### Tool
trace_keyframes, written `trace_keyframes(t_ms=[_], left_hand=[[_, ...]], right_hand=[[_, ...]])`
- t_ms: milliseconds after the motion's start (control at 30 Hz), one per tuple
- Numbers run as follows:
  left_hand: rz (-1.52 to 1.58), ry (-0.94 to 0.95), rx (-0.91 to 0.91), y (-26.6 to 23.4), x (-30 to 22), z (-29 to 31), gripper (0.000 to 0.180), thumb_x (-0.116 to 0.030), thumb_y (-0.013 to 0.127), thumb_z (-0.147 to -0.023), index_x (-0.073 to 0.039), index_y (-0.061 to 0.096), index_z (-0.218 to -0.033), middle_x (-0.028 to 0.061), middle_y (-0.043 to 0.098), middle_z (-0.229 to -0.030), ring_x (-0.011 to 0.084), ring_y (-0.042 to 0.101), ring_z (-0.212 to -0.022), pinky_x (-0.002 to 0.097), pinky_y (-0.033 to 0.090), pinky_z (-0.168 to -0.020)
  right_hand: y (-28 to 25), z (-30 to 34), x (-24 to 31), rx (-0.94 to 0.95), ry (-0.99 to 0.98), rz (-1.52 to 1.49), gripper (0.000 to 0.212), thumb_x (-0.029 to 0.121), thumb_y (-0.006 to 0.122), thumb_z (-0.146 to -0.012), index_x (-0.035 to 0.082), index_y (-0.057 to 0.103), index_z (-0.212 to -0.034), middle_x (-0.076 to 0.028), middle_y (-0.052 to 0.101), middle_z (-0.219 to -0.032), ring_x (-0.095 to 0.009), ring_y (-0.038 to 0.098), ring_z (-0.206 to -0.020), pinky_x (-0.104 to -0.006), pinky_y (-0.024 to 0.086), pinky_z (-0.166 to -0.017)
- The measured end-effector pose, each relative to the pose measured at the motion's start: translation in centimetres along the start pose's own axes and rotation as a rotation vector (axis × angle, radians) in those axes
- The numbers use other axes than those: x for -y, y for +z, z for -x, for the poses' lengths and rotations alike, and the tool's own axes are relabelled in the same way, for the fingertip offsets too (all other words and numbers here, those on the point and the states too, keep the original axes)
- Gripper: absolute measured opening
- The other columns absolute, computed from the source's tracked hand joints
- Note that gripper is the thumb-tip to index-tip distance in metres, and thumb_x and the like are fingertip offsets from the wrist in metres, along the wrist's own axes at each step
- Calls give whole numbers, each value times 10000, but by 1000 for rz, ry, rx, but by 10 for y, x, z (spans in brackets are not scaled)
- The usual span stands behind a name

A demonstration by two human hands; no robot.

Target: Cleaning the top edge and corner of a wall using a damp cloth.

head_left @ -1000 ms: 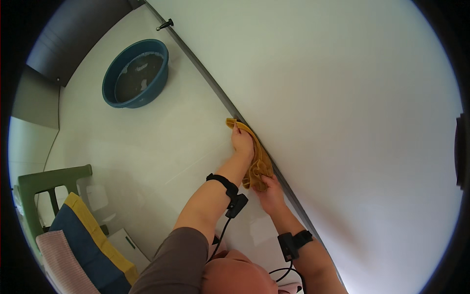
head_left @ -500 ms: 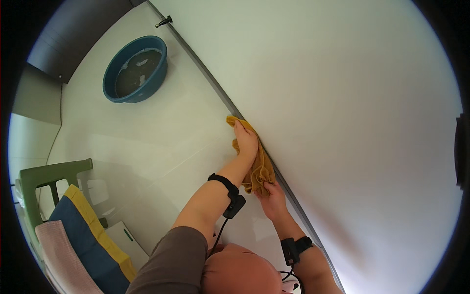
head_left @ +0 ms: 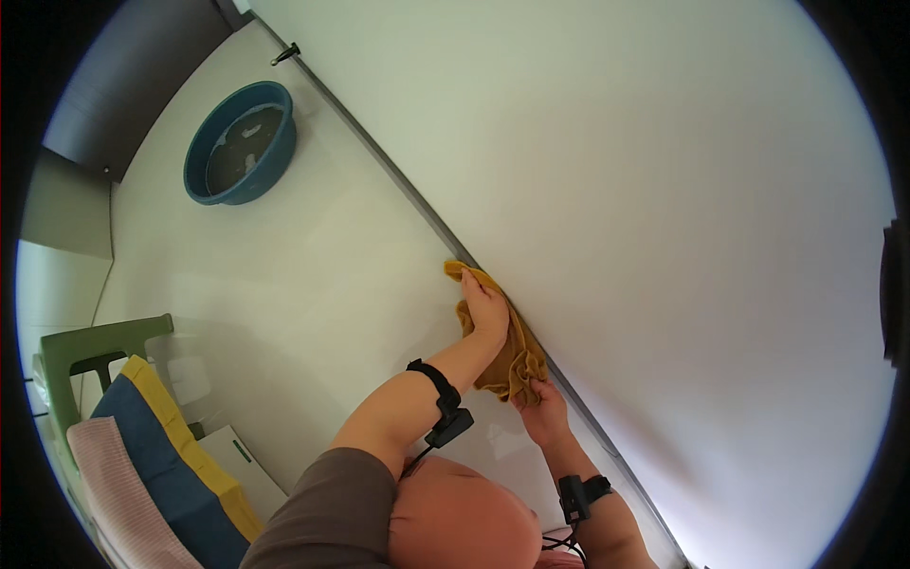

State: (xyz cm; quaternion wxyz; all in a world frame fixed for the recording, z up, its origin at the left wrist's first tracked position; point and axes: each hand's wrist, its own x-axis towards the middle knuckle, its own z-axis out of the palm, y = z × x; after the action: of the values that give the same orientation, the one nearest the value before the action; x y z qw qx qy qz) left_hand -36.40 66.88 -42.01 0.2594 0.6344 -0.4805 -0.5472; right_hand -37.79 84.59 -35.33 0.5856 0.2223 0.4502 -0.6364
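The left hand [head_left: 485,311] rests on the yellow cloth's [head_left: 519,365] far part, grip unclear, while the right hand [head_left: 546,415] pinches its near end, lengthwise along the grey strip [head_left: 422,206].

Right fingers [head_left: 538,390] partly hidden by mustard cloth [head_left: 498,368]; pink towel [head_left: 121,488] cut off below.
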Motion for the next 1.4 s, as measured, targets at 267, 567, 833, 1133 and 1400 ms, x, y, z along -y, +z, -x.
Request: trace_keyframes(t_ms=[267,567,833,1133,1400], left_hand=[[397,-170,-35,4,39,-10,513,20,321,-878,-6,180,-1371,166,198,-1407,273,243,-1272,292,211,-1050],[262,-216,193,-75,-55,37,150,-143,438,-905,-53,527,-987,2,564,-871,96,520,-753,229,428,-659],[-180,285,628,-106,-77,70,172,-37,548,-805,-19,522,-973,40,563,-924,99,526,-776,246,455,-708],[79,89,616,-122,-70,82,396,41,519,-774,-51,406,-1142,87,495,-1084,157,478,-1017,297,415,-866],[55,239,340,-149,-80,44,312,12,518,-808,-54,429,-1100,41,499,-1008,127,484,-962,260,429,-785]], right_hand=[[-16,-7,11,49,39,-15,343,108,390,-878,57,425,-1215,-52,500,-1186,-198,466,-1101,-347,377,-915],[5,10,29,19,-96,305,294,125,492,-877,1,469,-1142,-76,550,-1088,-174,527,-991,-303,419,-868],[98,22,28,25,-140,64,359,161,536,-876,39,429,-1196,-62,516,-1124,-161,504,-1019,-284,407,-872],[108,-8,9,93,-176,-50,325,194,518,-891,45,440,-1169,-59,512,-1122,-178,501,-1020,-318,433,-842],[128,-62,37,-177,-132,-456,208,151,513,-889,38,485,-1061,-84,526,-1037,-208,521,-877,-331,468,-694]])
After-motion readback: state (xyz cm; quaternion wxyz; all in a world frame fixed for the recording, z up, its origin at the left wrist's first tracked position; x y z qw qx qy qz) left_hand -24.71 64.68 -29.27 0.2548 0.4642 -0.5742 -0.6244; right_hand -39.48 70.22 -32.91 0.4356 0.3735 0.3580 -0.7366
